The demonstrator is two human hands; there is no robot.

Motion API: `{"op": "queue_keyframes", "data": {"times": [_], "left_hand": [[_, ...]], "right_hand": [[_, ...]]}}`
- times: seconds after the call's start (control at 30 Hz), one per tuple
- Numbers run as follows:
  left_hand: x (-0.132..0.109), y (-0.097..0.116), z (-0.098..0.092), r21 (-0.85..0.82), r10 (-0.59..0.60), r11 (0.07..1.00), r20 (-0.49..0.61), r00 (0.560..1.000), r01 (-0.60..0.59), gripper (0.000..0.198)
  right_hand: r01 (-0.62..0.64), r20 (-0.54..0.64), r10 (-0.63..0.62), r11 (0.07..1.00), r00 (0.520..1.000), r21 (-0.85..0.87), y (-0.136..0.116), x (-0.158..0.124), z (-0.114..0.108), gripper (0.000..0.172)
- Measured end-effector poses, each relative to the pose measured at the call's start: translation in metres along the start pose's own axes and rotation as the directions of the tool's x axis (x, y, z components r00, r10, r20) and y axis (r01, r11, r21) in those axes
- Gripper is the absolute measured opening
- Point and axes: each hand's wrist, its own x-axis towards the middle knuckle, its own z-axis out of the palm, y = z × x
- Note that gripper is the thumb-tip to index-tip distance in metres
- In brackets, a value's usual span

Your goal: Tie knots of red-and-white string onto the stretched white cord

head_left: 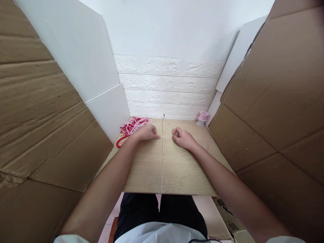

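A pale cord [162,162] runs straight from a small dark fixing [164,115] at the table's back edge down over the front edge. Thin string ends form a loose loop [165,135] across it. My left hand [149,132], left of the cord, pinches one end of the thin string between thumb and finger. On the other side, my right hand [182,136] is closed with its fingertips on the other end. The string is very fine, so how it crosses the cord is hard to see.
A heap of red and white cords [135,125] lies at the back left, with a red scissor-like loop handle [120,141] beside it. Pink and white spools [203,118] stand stacked at the back right. Cardboard walls [273,101] flank the wooden table [144,175].
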Motion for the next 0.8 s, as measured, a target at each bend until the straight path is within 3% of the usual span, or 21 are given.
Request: {"op": "queue_keyframes", "data": {"times": [0.17, 0.33, 0.5, 0.8], "left_hand": [[0.001, 0.001, 0.004, -0.048, 0.044, 0.998, -0.074, 0.996, -0.048, 0.031], [0.000, 0.001, 0.003, -0.130, 0.104, 0.987, 0.067, 0.992, -0.094, 0.031], [-0.004, 0.007, -0.003, -0.107, 0.150, 0.986, 0.186, 0.971, -0.132, 0.033], [-0.012, 0.021, -0.007, -0.138, 0.096, 0.989, 0.400, 0.911, -0.044, 0.025]], "right_hand": [[-0.042, -0.001, 0.042, 0.998, 0.999, -0.050, -0.003, 0.001, 0.000, 0.008], [-0.070, 0.004, 0.070, 0.994, 0.998, -0.086, -0.005, 0.001, -0.001, 0.011], [-0.081, 0.017, 0.083, 0.991, 0.996, -0.104, -0.005, 0.002, -0.001, 0.012], [-0.075, -0.010, 0.075, 0.993, 0.997, -0.096, -0.004, 0.001, 0.000, 0.009]]}}
